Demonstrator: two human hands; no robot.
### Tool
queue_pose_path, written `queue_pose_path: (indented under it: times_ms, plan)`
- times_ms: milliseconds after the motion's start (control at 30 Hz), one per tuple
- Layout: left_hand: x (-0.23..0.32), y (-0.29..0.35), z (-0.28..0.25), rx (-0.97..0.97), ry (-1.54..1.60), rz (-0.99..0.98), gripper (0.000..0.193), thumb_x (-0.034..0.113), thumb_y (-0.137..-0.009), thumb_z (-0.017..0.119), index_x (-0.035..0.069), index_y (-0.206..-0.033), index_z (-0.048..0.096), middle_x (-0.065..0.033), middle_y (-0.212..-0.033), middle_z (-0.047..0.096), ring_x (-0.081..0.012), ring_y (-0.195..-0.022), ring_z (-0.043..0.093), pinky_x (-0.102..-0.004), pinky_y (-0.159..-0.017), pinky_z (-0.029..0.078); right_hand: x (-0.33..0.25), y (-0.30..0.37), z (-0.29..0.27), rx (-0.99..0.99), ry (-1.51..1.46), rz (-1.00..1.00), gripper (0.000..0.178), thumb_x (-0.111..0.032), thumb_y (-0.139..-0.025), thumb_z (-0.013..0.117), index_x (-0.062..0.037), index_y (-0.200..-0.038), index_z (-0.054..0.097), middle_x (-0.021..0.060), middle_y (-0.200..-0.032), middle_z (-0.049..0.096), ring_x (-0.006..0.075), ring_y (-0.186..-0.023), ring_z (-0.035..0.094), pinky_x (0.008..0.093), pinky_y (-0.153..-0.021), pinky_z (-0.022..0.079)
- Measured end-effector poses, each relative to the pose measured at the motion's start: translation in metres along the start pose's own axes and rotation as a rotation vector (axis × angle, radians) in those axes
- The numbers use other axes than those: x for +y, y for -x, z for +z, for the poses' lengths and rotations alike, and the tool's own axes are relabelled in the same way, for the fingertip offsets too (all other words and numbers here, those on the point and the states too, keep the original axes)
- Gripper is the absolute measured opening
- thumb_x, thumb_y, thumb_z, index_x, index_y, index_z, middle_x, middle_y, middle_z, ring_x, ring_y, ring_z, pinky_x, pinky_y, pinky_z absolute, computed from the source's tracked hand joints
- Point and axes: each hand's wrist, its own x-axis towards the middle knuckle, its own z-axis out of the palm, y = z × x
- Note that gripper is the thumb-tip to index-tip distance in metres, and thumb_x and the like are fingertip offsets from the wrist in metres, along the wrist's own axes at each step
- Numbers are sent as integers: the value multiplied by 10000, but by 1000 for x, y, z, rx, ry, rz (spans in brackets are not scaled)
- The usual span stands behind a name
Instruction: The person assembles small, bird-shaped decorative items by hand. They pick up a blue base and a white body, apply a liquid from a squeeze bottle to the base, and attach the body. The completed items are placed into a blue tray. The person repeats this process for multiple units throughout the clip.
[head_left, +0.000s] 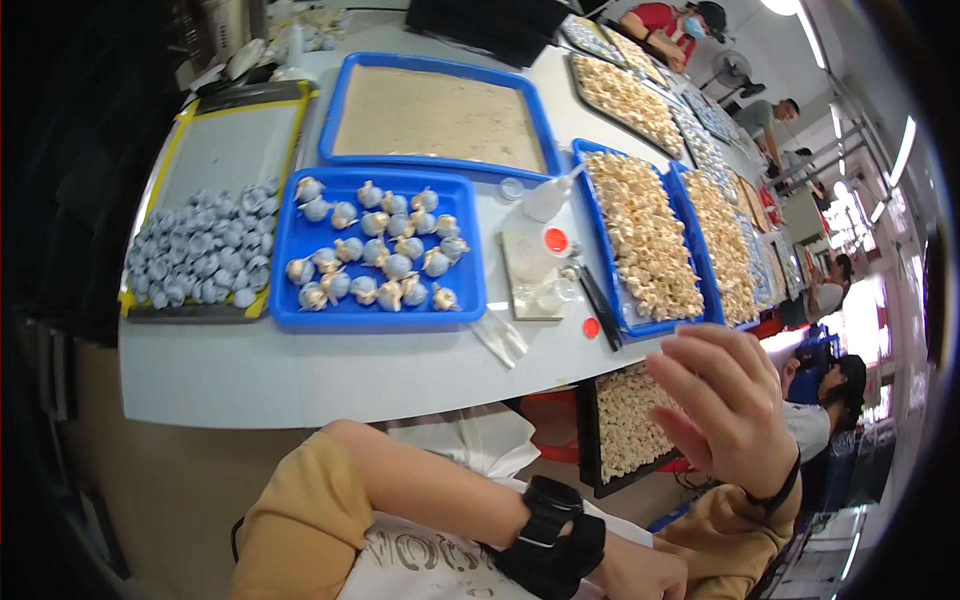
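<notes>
Indoors, a pale surface (pixel 220 370)
Strip lights (pixel 903 165) at two o'clock, bright windows (pixel 868 318) at three, tan floor (pixel 205 395) at eight.

Head-worn fisheye looks down, near, over white table (pixel 250 375).

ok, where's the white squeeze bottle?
Head view, upper part, right of centre: the white squeeze bottle is on the table, between the blue-ball tray and nearest cream-piece tray.
</notes>
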Motion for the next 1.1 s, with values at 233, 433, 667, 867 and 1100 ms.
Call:
queue_pose_path:
  times_ms: [233, 433, 667, 867, 1100]
  plan:
    - [5, 23, -13, 79, 254, -9, 253, 154, -815, 584, -13, -1005, 581, -7, -755, 581, -41, -567, 479, -203, -460, 381, 40, -1, -28, 237, 91, 175, 331, -121, -690, 667, 12, -982, 584, 137, -892, 582, 295, -828, 558, 362, -692, 450]
    - [7, 53, -39, -223, -85, -42, 262, 190, -859, 540, -34, -991, 569, -41, -771, 583, -93, -667, 500, -236, -581, 418, 90, 3, 14, 380, -232, 436, 228, -43, -744, 607, 2, -966, 593, 120, -814, 604, 222, -730, 573, 295, -662, 439]
    - [69, 132, -48, 523, -205, -86, 208, 158, -837, 552, -15, -943, 600, -78, -722, 598, -125, -681, 553, -232, -597, 424, 133, 76, 156, -45, -36, 1074, 259, -257, -743, 630, -70, -920, 600, 128, -818, 616, 270, -732, 605, 354, -627, 474]
    - [73, 243, -29, 1183, 82, -153, 411, 329, -903, 444, 46, -605, 448, 7, -447, 376, -63, -350, 289, -199, -342, 217, 126, 70, 187, 172, -13, 1106, 250, -200, -700, 645, -50, -839, 501, 111, -786, 552, 297, -777, 558, 376, -652, 463]
    - [102, 250, -51, 1382, 635, 184, 173, 201, -867, 477, 30, -860, 455, -24, -681, 375, -103, -566, 375, -172, -431, 292, 103, 52, 179, 61, 1, 1202, 298, -141, -658, 656, -51, -887, 489, 91, -778, 581, 251, -796, 569, 351, -625, 449]
